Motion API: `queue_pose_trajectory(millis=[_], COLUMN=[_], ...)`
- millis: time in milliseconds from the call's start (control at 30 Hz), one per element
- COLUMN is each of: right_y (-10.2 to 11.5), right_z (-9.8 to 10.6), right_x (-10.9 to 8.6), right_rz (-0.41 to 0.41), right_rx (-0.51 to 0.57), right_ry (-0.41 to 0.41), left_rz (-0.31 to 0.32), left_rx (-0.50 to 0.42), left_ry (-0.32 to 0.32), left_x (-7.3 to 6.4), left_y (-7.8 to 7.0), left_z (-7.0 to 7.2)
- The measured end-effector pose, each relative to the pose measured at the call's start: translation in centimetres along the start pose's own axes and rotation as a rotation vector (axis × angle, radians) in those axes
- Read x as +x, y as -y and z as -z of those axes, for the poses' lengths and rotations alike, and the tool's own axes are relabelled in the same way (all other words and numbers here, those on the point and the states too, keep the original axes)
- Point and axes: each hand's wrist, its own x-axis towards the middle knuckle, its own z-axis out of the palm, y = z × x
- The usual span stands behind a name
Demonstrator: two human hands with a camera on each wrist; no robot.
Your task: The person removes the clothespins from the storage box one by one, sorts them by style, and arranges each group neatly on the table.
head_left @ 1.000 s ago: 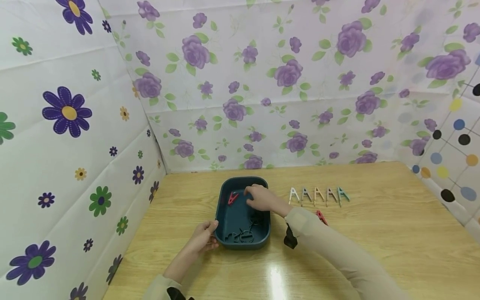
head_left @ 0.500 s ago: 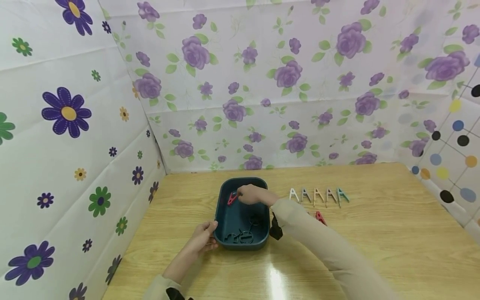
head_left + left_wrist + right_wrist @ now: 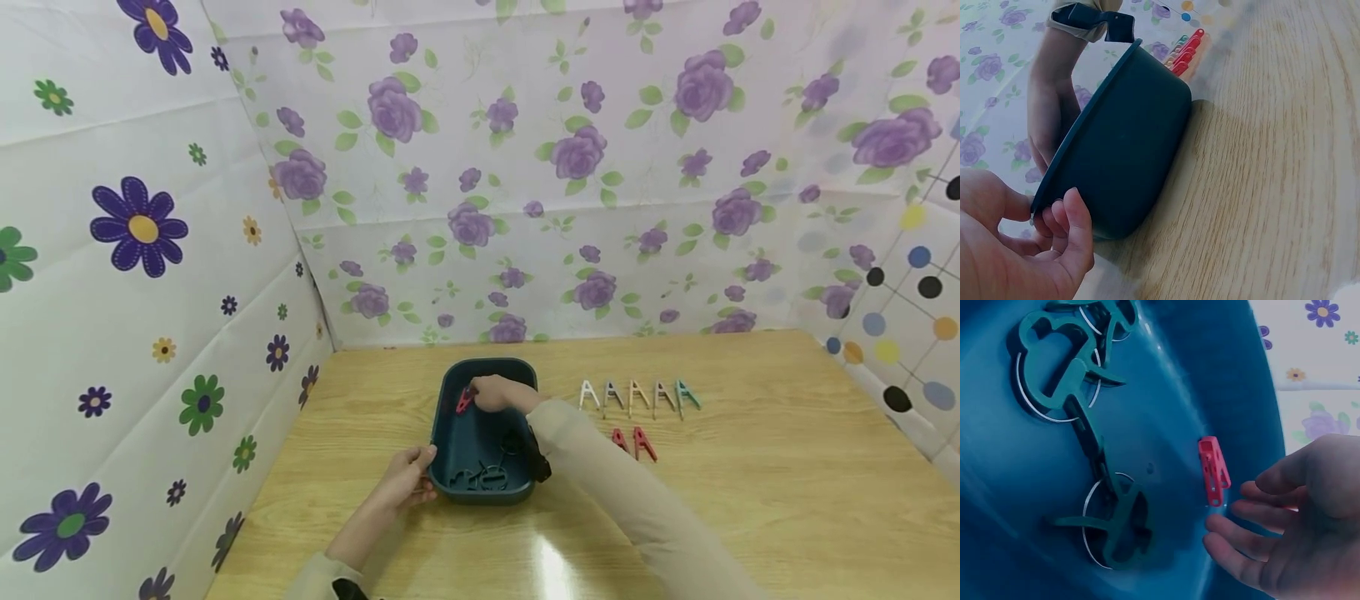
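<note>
A dark teal plastic tub point(image 3: 486, 497) stands on the wooden table. My left hand point(image 3: 408, 477) pinches its near left rim between thumb and curled fingers, as the left wrist view shows. Inside the tub, a red clothespin point(image 3: 1211, 465) lies close to the far left wall. My right hand point(image 3: 498, 393) reaches in over the right side. In the right wrist view its loosely bent fingers are right beside the clothespin, with nothing between them. Several dark green spring clips point(image 3: 1072, 375) with wire rings lie at the tub's near end.
Right of the tub, several clothespins point(image 3: 637, 398) in white, grey, peach and teal stand in a row. Two red clothespins point(image 3: 643, 444) lie in front of that row, beside the right sleeve point(image 3: 600, 450). Flowered cloth point(image 3: 510, 208) hangs behind the table.
My right hand has moved left and down inside the tub to the red clothespin. The left hand has stayed at the rim. Both red clothespins on the table now show beside the sleeve.
</note>
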Motion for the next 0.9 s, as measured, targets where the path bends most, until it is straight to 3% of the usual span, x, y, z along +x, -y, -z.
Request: queue_pose_trajectory(millis=[367,667,900], right_y=[0.4,1.2,1.4], right_z=[-1.1,-1.1,-1.1], right_x=[0.9,0.8,0.3], right_rz=[-0.012,-0.049,-0.075], right_rx=[-0.014,-0.129,-0.241], right_ry=[0.087,0.036,0.046], left_rz=[0.003,0.005,0.012], left_rx=[-0.004,-0.003,-0.008], left_ry=[-0.002,-0.013,-0.026], left_x=[-0.1,-0.2,-0.2], left_y=[0.0,0.0,-0.1], left_z=[0.0,-0.1,-0.2])
